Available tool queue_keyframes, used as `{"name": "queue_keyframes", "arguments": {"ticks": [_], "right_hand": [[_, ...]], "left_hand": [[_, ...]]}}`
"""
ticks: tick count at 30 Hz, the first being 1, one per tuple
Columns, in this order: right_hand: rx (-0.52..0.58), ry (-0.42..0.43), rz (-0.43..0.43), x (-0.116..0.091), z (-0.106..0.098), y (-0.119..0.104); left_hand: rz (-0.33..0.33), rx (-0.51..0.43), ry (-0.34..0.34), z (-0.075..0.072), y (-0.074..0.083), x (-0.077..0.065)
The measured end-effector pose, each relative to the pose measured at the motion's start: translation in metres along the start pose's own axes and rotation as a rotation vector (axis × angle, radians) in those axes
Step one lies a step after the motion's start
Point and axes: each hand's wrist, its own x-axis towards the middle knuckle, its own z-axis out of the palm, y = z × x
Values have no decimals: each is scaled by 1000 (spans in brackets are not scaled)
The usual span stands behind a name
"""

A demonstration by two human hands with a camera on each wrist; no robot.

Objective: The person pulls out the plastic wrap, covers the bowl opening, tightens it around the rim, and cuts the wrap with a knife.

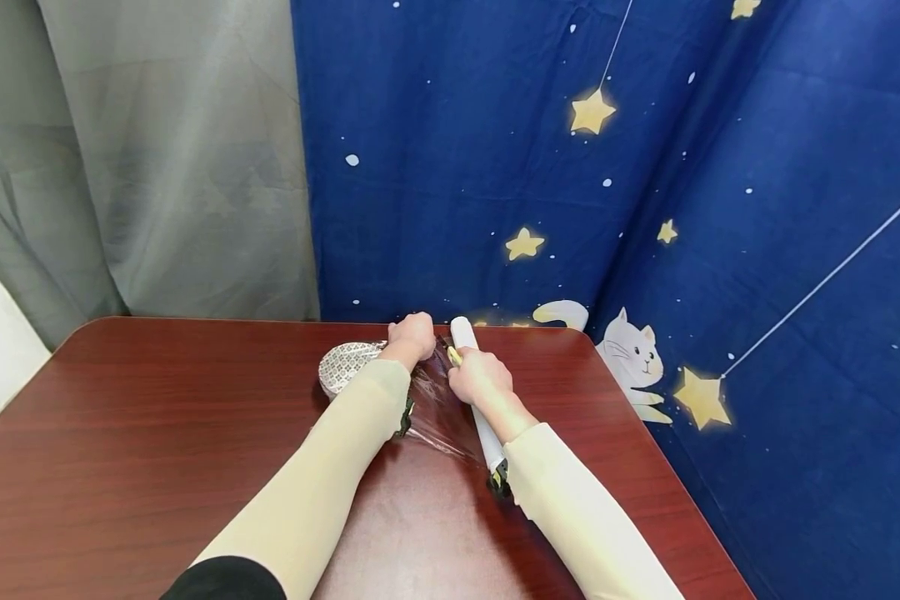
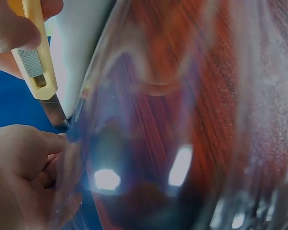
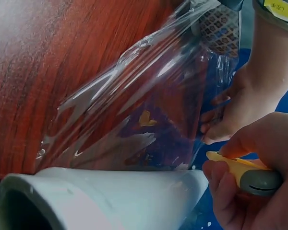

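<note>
My left hand [image 1: 412, 336] pinches the far edge of a stretched sheet of clear cling film [image 3: 134, 110]. The film runs from a white roll [image 3: 110, 196] on the right to a patterned bowl [image 1: 342, 365] on the left. In my right hand [image 1: 483, 377] I grip a yellow utility knife [image 2: 33, 57] with a grey end. Its blade [image 2: 54, 110] is out, and the tip is right at the film's edge by the roll, close to my left fingertips [image 2: 57, 142]. My left forearm partly hides the bowl in the head view.
Everything is near the far edge of a dark red wooden table [image 1: 157, 417]. Behind the table hang a grey curtain [image 1: 195, 167] and a blue curtain [image 1: 450, 167] with stars and a white cat. Both wrists carry dark camera straps.
</note>
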Motion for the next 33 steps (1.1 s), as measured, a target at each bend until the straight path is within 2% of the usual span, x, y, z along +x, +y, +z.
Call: {"name": "queue_keyframes", "arguments": {"ticks": [8, 12, 15, 19, 22, 26, 30, 33], "right_hand": [[-41, -5, 22, -6, 3, -5], [-74, -1, 21, -8, 7, -11], [-86, 4, 16, -2, 17, -11], [-88, 37, 11, 37, 61, 8], [-97, 55, 6, 66, 91, 21], [-89, 14, 21, 54, 73, 12], [-67, -45, 52, 19, 31, -6], [-74, -49, 57, 5, 17, -12]], "left_hand": [[-8, 5, -7, -1, 7, -13], [2, 12, -20, -11, 16, -31], [9, 15, -34, -20, 24, -45], [34, 16, -4, -10, 21, -29], [67, 21, 26, -1, 14, -9], [64, 9, 20, -14, 18, -28], [49, -19, -11, -36, 28, -72], [53, -2, -41, -44, 32, -89]]}}
